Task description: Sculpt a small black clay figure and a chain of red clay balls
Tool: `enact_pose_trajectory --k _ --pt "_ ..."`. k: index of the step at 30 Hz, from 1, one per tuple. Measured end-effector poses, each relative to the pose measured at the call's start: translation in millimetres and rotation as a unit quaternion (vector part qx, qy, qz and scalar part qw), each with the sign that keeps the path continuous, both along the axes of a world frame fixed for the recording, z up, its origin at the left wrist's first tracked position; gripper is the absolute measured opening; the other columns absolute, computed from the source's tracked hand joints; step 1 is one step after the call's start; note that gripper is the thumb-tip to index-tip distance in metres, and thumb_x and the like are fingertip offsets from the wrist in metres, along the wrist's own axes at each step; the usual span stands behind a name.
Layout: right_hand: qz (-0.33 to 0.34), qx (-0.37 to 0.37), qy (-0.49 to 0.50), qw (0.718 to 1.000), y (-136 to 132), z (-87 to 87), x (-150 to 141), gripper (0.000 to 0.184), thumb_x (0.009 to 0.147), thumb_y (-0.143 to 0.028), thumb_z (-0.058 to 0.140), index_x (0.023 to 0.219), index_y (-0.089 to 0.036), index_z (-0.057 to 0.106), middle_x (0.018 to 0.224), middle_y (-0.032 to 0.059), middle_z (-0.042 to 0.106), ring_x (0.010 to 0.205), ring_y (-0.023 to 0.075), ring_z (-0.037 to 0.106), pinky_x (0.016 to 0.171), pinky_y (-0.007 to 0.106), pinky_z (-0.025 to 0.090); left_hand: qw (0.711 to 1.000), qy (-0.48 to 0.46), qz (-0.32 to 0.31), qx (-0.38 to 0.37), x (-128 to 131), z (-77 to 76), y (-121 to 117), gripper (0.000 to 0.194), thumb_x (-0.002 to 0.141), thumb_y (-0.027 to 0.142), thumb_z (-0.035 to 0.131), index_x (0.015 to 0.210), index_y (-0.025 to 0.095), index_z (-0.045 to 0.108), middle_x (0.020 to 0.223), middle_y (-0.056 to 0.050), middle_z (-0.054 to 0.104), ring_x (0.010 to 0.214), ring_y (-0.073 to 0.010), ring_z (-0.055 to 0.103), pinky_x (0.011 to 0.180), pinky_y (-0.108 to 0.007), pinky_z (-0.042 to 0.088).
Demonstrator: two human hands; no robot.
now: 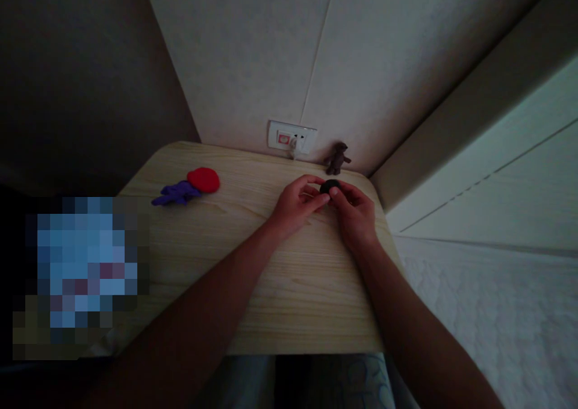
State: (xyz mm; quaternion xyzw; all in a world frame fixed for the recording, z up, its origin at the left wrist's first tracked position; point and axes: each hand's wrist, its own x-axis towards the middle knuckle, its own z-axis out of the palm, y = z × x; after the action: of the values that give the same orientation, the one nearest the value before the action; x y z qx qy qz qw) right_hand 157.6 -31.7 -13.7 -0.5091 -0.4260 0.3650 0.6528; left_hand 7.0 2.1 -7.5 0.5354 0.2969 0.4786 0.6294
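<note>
The left hand (298, 204) and right hand (359, 216) share a round black lump (330, 186) above the far right part of the wooden tabletop (271, 312); the grip of each is closed on it with thumb and fingers. The 2 hands cover its lower edge, and whether it touches the wood I cannot tell. Just behind stands a small dark brown figure (336, 159), its details lost in dim light. At left, a red disc (205, 180) overlaps 1 end of a crumpled purple piece (177, 193). Pixelation hides whatever lies nearer at left. The frame's lower edge cuts off both forearms.
</note>
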Motion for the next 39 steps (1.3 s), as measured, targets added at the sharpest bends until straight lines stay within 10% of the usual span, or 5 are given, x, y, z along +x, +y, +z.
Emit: enact_pose_trajectory --k 26,39 --pt "0.040 -0.022 0.027 0.999 -0.4 -0.2 -5.2 0.043 0.069 -0.045 0.090 0.103 -0.022 0.078 0.097 0.0043 0.082 0.079 0.0189 0.073 0.083 0.038 0.060 0.999 -0.007 -0.013 -0.039 -1.5 3.9 -2.2 0.039 0.078 0.035 0.081 0.109 0.018 0.063 0.069 0.000 0.074 0.062 -0.0136 0.068 0.064 -0.025 0.053" --pt "-0.216 -0.064 -0.322 0.920 6.7 -3.6 29.9 0.039 0.073 -0.043 0.079 0.103 -0.019 0.071 0.100 0.0098 0.078 0.083 0.0233 0.067 0.081 0.039 0.054 0.980 0.036 0.198 -0.003 -15.7 7.5 2.6 0.027 0.079 0.033 0.064 0.102 0.019 0.061 0.071 0.001 0.070 0.055 -0.0127 0.062 0.054 -0.025 0.049"
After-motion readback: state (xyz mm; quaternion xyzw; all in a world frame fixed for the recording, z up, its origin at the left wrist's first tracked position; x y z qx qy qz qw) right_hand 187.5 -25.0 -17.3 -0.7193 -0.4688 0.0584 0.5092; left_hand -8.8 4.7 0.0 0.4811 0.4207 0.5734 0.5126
